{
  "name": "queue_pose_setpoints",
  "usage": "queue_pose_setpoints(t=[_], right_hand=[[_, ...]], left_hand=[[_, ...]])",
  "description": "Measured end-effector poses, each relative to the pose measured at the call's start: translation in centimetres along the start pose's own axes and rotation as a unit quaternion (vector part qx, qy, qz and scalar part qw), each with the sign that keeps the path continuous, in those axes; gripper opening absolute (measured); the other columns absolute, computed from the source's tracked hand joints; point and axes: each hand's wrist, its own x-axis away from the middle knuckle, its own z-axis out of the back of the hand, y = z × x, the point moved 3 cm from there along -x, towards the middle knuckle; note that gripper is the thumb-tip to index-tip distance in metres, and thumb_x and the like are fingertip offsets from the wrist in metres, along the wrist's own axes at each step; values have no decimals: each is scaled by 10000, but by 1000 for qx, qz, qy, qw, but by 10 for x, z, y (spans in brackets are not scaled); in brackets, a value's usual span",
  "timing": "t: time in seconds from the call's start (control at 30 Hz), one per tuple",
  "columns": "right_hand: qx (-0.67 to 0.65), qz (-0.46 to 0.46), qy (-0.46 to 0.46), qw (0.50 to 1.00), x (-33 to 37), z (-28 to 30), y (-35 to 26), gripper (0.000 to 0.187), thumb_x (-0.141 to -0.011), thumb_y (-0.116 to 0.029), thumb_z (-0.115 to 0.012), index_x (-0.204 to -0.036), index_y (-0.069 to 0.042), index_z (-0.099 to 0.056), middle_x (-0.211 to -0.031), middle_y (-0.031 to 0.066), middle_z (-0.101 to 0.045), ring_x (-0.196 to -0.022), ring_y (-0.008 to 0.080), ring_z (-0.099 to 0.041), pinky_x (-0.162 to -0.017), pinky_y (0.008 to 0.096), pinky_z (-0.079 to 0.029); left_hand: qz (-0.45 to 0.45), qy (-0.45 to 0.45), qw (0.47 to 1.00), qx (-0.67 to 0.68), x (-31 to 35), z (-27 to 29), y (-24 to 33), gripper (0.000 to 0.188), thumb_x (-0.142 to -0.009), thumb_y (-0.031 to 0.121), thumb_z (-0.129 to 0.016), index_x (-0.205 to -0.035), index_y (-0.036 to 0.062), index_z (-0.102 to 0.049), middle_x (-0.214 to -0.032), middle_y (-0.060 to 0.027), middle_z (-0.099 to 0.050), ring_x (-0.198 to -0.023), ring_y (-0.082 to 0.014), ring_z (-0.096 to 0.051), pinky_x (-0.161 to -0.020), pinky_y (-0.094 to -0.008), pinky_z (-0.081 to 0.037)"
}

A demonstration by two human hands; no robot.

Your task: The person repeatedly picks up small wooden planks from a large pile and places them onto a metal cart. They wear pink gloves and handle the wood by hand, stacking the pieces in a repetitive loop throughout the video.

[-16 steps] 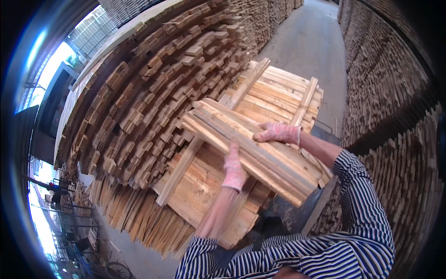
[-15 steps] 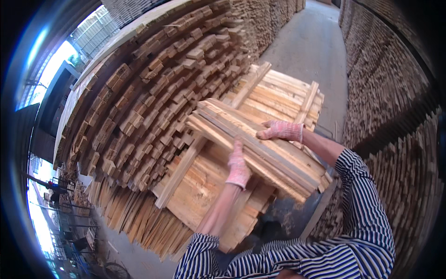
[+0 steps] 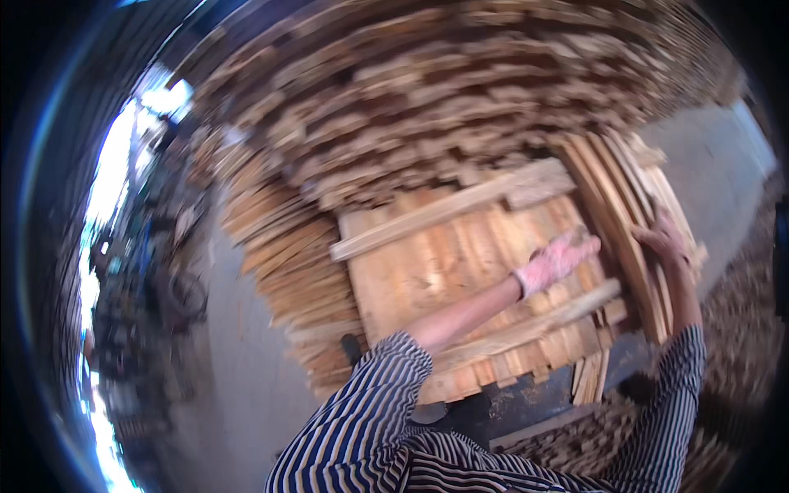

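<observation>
My left hand, in a pink-white knit glove, is over the flat wooden boards of the stack, just left of a bundle of long narrow wooden slats. Its fingers stretch toward the bundle with nothing seen in them. On the bundle's right part is my right hand, blurred, thumb across the slats and fingers bent over them. The slats lie side by side at the right end of the stack. Two crosswise battens, a far one and a near one, rest on the boards.
A tall wall of stacked lumber rises behind the boards. Thin wood strips are piled at the left beside a concrete floor. More stacked timber stands at right, blurred. Cluttered equipment is far left.
The view has swung to the left. The slat bundle, earlier held in both hands across the stack, is now at the stack's right end. My left hand has come off it.
</observation>
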Motion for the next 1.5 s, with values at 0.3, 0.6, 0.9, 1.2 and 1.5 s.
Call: queue_pose_setpoints(t=[0.3, 0.6, 0.9, 1.2, 1.5], right_hand=[[317, -89, 65, 942, 10, 5, -120, 1083, -632, -219, -913, -1555, -135, -354, -1527, 296, -392, -1366, 484, -441, -1136, 486, -400], [-247, 352, -378, 820, 151, -176, -578, 938, -849, -431, -781, -1571, -57, -313, -1568, 215, -406, -1430, 330, -428, -1187, 418, -363], [-383, 48, -161, 908, 16, -491, -847, 1067, -833, -640, -705, -1546, 46, -306, -1542, 277, -417, -1429, 403, -415, -1183, 399, -325], [-650, -113, -244, 711, -215, -617, -892, 1169, -768, -868, -552, -1627, -156, -204, -1674, 131, -233, -1487, 380, -307, -1183, 603, -230], [173, 446, 94, 873, -183, -619, -915, 564, -1064, -192, -386, -1598, -67, -254, -1634, 100, -344, -1468, 250, -384, -1214, 329, -271]], left_hand=[[-100, 664, 729, 135, 358, 268, -78, 431, -965, 151, -710, -1360, 37, -579, -1291, -67, -629, -1167, -165, -590, -989, -285, -507], [134, 603, 729, 295, 478, 483, -219, 731, -893, 525, -741, -1447, 130, -474, -1395, -153, -558, -1240, -357, -572, -997, -525, -480], [31, 466, 751, 467, 441, 707, -259, 1248, -798, 737, -695, -1604, 22, -64, -1634, -261, -202, -1485, -424, -260, -1179, -593, -285], [-38, 180, 544, 819, 441, 861, -320, 1236, -782, 826, -584, -1628, 122, -20, -1690, -174, -82, -1555, -366, -56, -1250, -601, -68], [19, 334, 641, 691, 423, 842, -306, 1331, -741, 768, -702, -1619, 170, 101, -1689, -178, 87, -1534, -467, 36, -1236, -644, -47]])
